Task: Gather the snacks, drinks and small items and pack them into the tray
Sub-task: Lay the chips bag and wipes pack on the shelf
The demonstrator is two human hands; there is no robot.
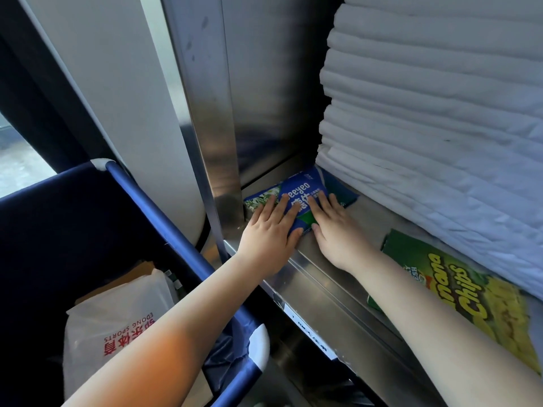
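Where a stainless steel shelf [323,268] meets its steel upright [217,142], a blue Deeyeo soft pack [296,190], probably tissues or wipes, is seen lying flat in the corner. It is covered by both hands. The left hand [270,227] is laid on its left half and the right hand [335,230] on its right half. Fingers are straight and spread, palms are down, and each thumb is set at the pack's near edge. Nothing is clasped. The pack is pressed rather than gripped, most likely so that it can be slid out of the tight corner toward the shelf lip before being lifted. A darker blue-green corner shows behind the pack on the right; whether it belongs to the same pack or to a second one beneath cannot be told.

On the right the pack is hemmed in by a tall stack of folded white linen [426,113], and on the left by the upright, so only the near side is left free. Farther right on the same shelf a green and yellow banana chips bag [470,292] lies flat, partly hidden by the right forearm. Below left, a blue fabric cart [164,218] is seen holding a white plastic bag [117,318] with red print. No tray is in view.
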